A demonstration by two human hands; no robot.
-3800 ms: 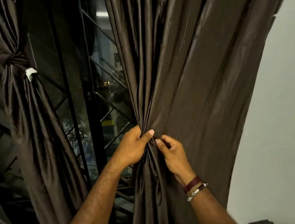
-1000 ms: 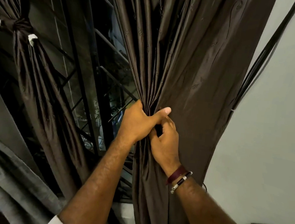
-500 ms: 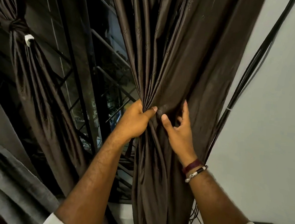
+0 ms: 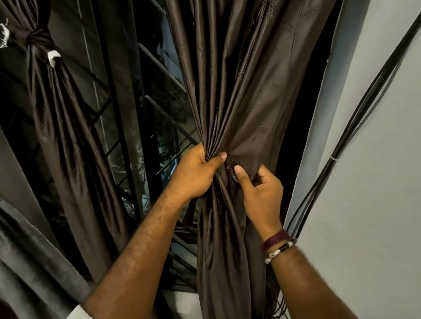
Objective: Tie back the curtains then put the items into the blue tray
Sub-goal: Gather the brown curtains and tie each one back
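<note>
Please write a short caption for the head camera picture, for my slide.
Left hand grips the gathered right curtain while right hand pinches its fabric; left curtain already tied.

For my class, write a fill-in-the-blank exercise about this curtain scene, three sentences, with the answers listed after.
1. The left hand grips the gathered folds of the right-hand ____.
2. The left curtain is already ____ back with a knot.
3. Black ____ run down the wall to the right of the right hand.

Answers: curtain; tied; cables
</note>
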